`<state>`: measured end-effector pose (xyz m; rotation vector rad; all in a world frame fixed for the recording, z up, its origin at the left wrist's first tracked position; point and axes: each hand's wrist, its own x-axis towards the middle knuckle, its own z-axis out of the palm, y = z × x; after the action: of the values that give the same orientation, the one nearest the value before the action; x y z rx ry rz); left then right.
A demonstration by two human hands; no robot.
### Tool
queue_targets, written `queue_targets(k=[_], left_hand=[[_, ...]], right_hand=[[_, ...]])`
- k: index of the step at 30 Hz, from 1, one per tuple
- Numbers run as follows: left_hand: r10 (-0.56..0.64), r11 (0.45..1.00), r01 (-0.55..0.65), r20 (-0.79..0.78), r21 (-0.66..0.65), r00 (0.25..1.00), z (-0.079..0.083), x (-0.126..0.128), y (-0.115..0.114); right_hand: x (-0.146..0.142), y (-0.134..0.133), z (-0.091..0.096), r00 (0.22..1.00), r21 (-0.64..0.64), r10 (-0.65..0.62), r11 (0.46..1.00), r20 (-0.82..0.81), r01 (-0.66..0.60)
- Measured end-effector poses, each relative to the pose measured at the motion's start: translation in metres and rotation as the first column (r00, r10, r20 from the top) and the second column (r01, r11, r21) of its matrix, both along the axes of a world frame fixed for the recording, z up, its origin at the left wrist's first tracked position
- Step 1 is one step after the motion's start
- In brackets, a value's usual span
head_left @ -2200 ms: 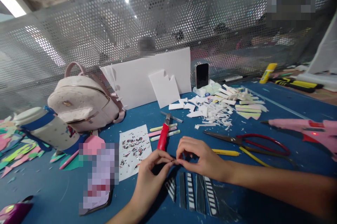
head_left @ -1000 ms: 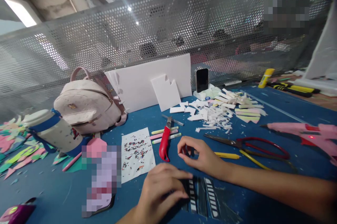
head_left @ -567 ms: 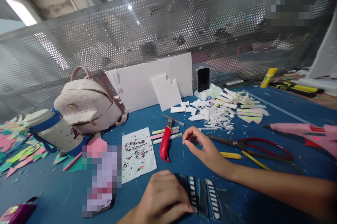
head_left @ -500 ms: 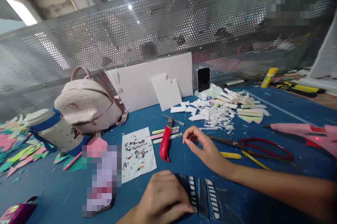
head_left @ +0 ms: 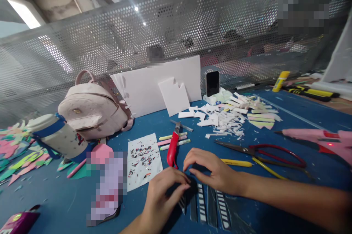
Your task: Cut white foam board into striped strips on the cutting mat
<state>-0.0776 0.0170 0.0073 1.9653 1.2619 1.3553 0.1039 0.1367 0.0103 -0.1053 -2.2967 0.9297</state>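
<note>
Left hand [head_left: 162, 193] lifted, fingers' closure unclear; right hand [head_left: 213, 171] lowered, fingers apart; bottle [head_left: 52, 142] lidded.

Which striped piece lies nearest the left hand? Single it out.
The leftmost striped piece, partly hidden by the left hand. The second striped piece lies between two plain dark strips; the third striped piece is farthest right.

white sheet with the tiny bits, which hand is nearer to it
Left: the left hand is by the near right corner of the white sheet; the right hand is farther right, beyond the red-handled cutter.
</note>
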Motion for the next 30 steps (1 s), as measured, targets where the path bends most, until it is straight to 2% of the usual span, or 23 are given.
queue_targets(k=[3,12,18,21,23,25,28,30], left_hand=[[0.014,1.0,-0.014,0.007,0.0,1.0,0.002,0.001,0.0],[-0.086,0.996,0.087,-0.036,0.034,0.996,0.006,0.002,0.0],[-0.128,0.988,0.132,-0.048,0.082,0.991,0.001,0.005,0.0],[-0.145,0.986,0.152,-0.091,0.07,0.985,0.008,-0.003,0.004],[-0.106,0.993,0.111,-0.158,0.027,0.982,0.023,-0.021,0.009],[-0.058,0.987,0.018,-0.243,-0.162,0.968,0.045,-0.049,0.016],[-0.101,0.891,-0.132,-0.473,-0.433,0.875,0.07,-0.099,0.021],[-0.143,0.801,-0.274,-0.615,-0.532,0.775,0.074,-0.126,0.022]], right_hand=[[-0.002,0.001,-0.002,1.0,0.008,-0.001,1.0,0.001,0.001],[-0.004,0.005,-0.004,1.0,0.032,-0.007,0.999,-0.02,0.008],[-0.004,0.005,-0.006,0.998,0.035,-0.012,0.999,-0.063,0.015],[-0.003,0.005,-0.007,0.998,0.04,-0.015,0.999,-0.061,0.018],[-0.003,0.006,-0.007,0.998,0.022,-0.028,0.999,-0.051,0.03],[-0.003,0.005,-0.006,0.998,-0.019,-0.046,0.999,-0.043,0.045],[-0.003,0.005,-0.006,0.998,-0.074,-0.059,0.996,-0.032,0.057],[-0.003,0.004,-0.005,0.998,-0.088,-0.061,0.994,-0.028,0.058]])
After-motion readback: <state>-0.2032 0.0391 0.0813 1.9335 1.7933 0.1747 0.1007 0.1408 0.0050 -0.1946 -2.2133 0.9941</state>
